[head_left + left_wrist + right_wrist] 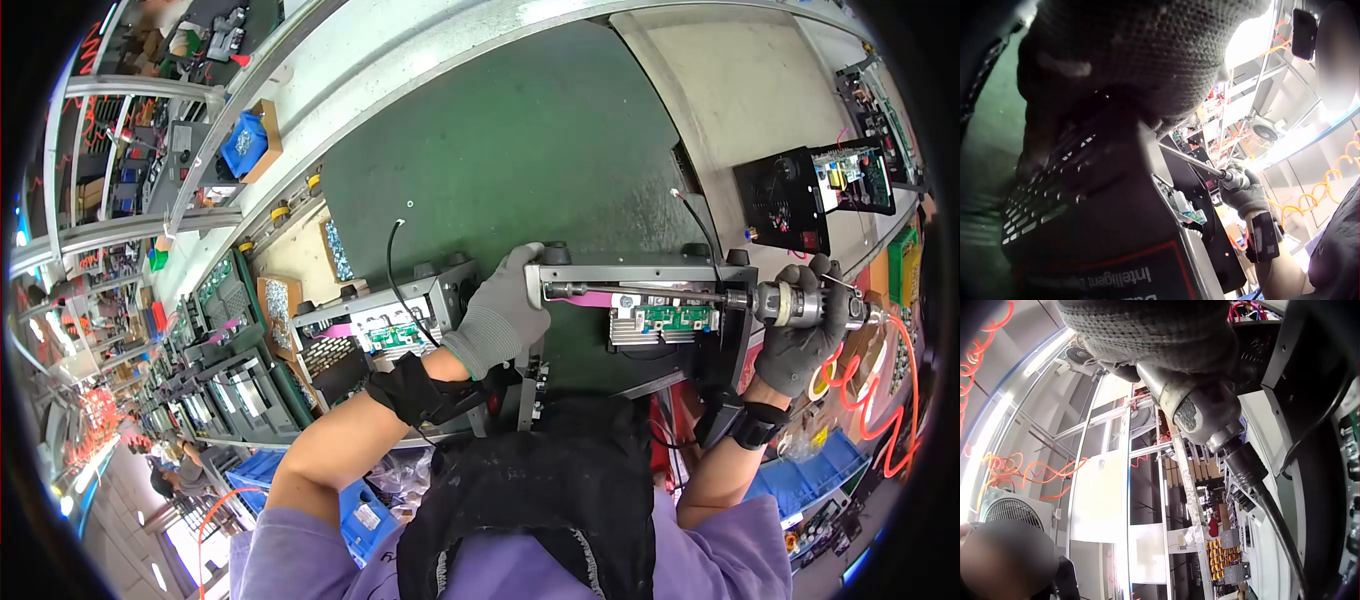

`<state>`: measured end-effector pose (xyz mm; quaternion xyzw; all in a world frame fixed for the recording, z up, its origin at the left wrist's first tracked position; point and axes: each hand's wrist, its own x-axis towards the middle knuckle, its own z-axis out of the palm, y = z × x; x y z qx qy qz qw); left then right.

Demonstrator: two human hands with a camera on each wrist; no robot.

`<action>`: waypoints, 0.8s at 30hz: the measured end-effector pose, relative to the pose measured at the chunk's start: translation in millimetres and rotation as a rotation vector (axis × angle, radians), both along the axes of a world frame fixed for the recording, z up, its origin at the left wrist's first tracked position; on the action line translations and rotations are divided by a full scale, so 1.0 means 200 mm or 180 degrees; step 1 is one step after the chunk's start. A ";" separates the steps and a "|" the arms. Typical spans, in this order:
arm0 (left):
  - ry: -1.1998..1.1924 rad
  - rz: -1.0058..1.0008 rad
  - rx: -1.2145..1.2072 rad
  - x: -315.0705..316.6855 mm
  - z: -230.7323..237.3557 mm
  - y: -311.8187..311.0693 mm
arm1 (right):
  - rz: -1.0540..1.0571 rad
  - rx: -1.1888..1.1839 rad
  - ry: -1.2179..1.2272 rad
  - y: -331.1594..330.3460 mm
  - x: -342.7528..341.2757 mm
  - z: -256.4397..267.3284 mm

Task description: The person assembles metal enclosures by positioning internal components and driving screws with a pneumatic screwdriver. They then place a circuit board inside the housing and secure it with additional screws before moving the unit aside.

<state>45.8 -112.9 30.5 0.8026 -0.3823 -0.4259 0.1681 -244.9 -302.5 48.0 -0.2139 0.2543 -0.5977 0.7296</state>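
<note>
My gloved left hand [505, 310] grips the left end of a black metal casing [640, 272]. In the left wrist view its fingers wrap over the slotted wall of the casing [1104, 181]. Green circuit boards [675, 318] on a finned metal block show inside. An air screwdriver [785, 303] lies sideways in my gloved right hand [795, 350], which curls round its body. Its long shaft [660, 293] runs left across the casing, its tip close to the inner side of the end wall by my left hand. A black cable [705, 230] rises over the casing's far side.
Left of my hand stands a similar casing [390, 320] with a loose black cable [391, 255]. The green mat [500, 150] stretches beyond. An opened black unit [785, 200] sits at the far right. A coiled orange air hose [915, 400] hangs at the right. Boxes of screws [278, 305] stand left.
</note>
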 end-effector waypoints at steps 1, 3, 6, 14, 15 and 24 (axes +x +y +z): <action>-0.0108 0.0034 0.0032 -0.01 0.01 0.00 | -0.0032 0.0068 0.0067 0.01 0.01 0.01; -0.0214 0.0059 0.0056 -0.03 0.01 -0.01 | -0.0203 0.0268 0.0168 0.04 0.02 -0.01; -0.0314 0.0275 -0.0014 -0.04 0.02 -0.01 | -0.0147 0.0629 0.0232 0.07 0.02 -0.07; 0.0265 -0.0105 0.0107 0.06 0.05 -0.04 | -0.0375 0.0689 0.0672 0.04 0.10 -0.12; 0.0270 -0.0116 0.0113 0.06 0.05 -0.04 | -0.0395 0.0691 0.0754 0.03 0.10 -0.12; 0.0018 -0.0101 -0.0115 0.04 -0.02 -0.02 | -0.0482 0.0791 0.0836 0.02 0.10 -0.14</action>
